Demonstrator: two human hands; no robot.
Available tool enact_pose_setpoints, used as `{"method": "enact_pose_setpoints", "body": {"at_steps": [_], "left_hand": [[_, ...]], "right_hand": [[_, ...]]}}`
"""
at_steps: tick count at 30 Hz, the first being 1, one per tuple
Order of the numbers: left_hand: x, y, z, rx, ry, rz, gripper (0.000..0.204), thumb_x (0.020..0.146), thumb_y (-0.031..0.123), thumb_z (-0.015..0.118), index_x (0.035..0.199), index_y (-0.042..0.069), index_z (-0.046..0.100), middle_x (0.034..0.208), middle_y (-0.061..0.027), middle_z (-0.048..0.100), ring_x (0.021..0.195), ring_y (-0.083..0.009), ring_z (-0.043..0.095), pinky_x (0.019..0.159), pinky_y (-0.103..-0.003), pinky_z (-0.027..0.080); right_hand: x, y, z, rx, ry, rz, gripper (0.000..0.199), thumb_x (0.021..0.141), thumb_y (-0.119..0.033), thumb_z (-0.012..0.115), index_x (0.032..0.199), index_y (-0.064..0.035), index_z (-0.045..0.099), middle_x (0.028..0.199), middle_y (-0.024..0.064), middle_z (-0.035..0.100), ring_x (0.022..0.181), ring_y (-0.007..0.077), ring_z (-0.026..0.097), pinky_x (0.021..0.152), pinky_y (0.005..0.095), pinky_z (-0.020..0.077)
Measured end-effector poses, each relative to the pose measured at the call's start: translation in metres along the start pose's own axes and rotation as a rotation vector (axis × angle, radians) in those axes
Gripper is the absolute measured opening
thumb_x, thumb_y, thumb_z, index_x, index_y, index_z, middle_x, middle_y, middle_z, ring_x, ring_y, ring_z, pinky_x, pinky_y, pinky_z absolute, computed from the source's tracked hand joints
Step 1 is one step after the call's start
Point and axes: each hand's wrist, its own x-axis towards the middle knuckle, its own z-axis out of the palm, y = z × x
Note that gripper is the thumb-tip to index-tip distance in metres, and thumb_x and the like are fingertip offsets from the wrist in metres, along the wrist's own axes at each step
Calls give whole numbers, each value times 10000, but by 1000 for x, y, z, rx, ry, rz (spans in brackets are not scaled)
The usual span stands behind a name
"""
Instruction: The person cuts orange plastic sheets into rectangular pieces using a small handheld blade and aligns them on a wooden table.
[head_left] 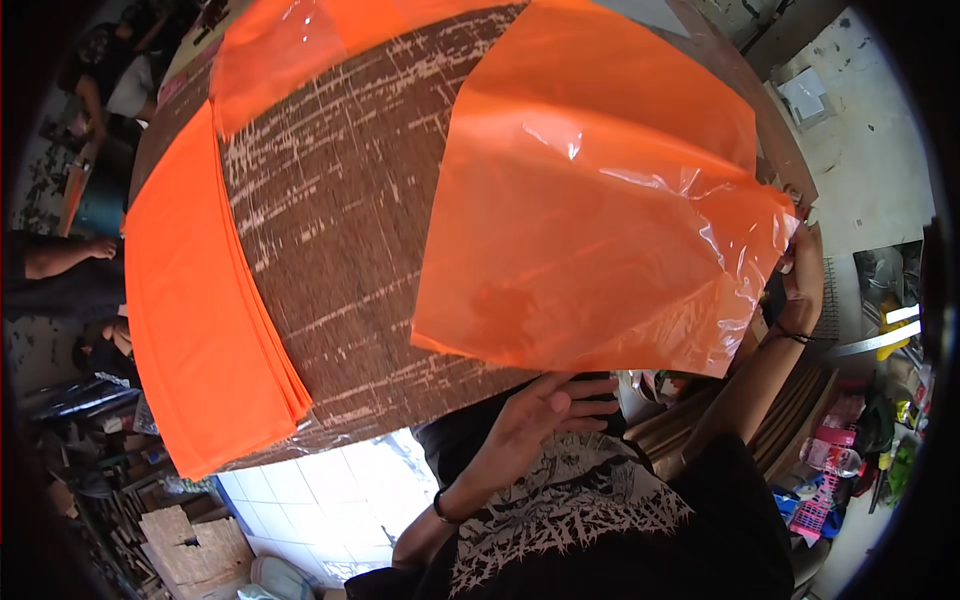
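A large orange sheet (570, 220) with a glossy, clear plastic layer lies over the right part of a worn brown tabletop (340, 210). My right hand (796, 235) grips its right edge, where the plastic is wrinkled and bunched; the film partly hides the fingers. My left hand (550, 415) is below the sheet's near edge, fingers stretched and spread, holding nothing. Its fingertips are close to that edge; I cannot tell if they touch it. On the left of the table rests a stack of flat orange pieces (205, 310), layered at the near end.
More orange material (290, 50) lies along the table's far side, partly under plastic. Beyond the left edge are other people, one with an arm (70, 257) showing. Cardboard pieces (195, 550) lie at lower left. A pink basket (815, 505) and clutter stand at lower right.
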Motion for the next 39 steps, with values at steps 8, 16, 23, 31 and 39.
{"method": "enact_pose_setpoints", "body": {"at_steps": [8,16,23,31,39], "left_hand": [[-7,-12,-1,142,194,-14,333,1034,196,381,1072,-77,566,998,-144,660,949,-218,652,864,-333,507],[-49,-35,-23,575,148,172,290,980,135,480,1208,-32,546,1003,-78,608,915,-186,570,794,-309,470],[-41,-15,-20,1084,304,257,291,1003,170,454,1169,-42,566,1129,-93,627,1041,-202,570,916,-328,432],[-37,-23,-7,300,321,227,356,1030,211,378,1205,-40,561,1172,-114,648,1095,-184,558,973,-294,398],[-7,-32,-19,326,202,200,360,1029,266,397,1100,3,630,952,-38,672,920,-156,603,870,-279,463]], "right_hand": [[25,-11,55,129,231,-115,532,847,-456,684,1127,-27,540,579,-47,520,395,60,426,360,225,304],[28,-18,46,-311,-323,-178,328,774,-125,772,1030,-46,583,691,-60,490,539,32,421,464,198,318],[41,-85,145,-199,-364,-776,269,812,-85,725,980,-57,518,847,-38,411,764,77,386,700,227,368],[35,-139,196,-648,-511,-1050,220,891,-199,655,969,-63,500,885,-32,450,780,65,428,686,195,369],[-53,-64,61,-256,-334,-168,362,964,-372,537,1036,-20,575,812,24,535,629,48,486,522,202,376]]}}
